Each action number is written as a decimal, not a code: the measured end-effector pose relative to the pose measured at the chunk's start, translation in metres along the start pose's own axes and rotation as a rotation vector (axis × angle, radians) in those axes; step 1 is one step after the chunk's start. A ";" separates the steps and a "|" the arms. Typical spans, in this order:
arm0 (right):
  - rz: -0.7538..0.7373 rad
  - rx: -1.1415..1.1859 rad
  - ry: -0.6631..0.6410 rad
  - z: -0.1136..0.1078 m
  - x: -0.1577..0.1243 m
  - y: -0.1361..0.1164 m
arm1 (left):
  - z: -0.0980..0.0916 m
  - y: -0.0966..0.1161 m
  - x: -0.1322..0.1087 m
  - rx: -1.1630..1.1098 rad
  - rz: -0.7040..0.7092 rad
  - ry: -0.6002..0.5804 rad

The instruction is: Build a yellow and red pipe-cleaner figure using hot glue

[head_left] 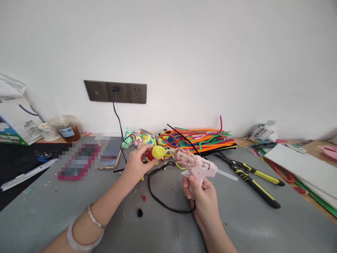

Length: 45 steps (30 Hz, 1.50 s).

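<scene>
Between the thumb and fingers of my left hand (pixel 138 159) is a small yellow and red pipe-cleaner piece (pixel 158 152), with a coiled yellow top. My right hand (pixel 200 196) is wrapped round the handle of a pale pink hot glue gun (pixel 198 166). Its nozzle points left, close to the yellow coil; I cannot tell whether they touch. A clear glue stick (pixel 227 175) juts from the gun's back end. The gun's black cord (pixel 160 203) loops over the grey mat below my hands.
Behind my hands lie bundled colourful pipe cleaners (pixel 209 141). Long-handled pliers (pixel 252 177) with black and yellow grips rest at right, near white boards (pixel 307 172). Two phones (pixel 109 155), an iced drink cup (pixel 69 128) and a carton (pixel 15 112) are at left. A wall socket (pixel 117 92) holds a plug.
</scene>
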State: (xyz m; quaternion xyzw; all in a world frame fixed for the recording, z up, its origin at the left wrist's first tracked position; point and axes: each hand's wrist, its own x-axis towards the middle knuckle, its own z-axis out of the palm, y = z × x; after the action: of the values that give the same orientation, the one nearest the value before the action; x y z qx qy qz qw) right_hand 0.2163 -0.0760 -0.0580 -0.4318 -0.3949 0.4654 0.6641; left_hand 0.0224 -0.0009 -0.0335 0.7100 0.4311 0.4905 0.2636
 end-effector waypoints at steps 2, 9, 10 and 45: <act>0.022 0.043 0.006 0.001 0.000 -0.001 | 0.000 -0.001 0.000 0.023 -0.009 -0.009; 0.103 0.122 -0.038 0.001 -0.002 -0.004 | 0.002 0.006 -0.004 0.122 -0.113 -0.155; 0.096 0.132 -0.035 0.001 -0.002 -0.004 | 0.002 0.007 -0.005 0.127 -0.143 -0.192; 0.183 -0.211 0.425 -0.084 -0.014 -0.013 | 0.002 0.013 -0.008 0.003 0.042 -0.239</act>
State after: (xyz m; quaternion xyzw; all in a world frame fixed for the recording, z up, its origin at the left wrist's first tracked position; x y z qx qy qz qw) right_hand 0.2936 -0.1090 -0.0741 -0.6207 -0.2520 0.3785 0.6387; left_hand 0.0280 -0.0137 -0.0278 0.7728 0.3822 0.4071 0.3016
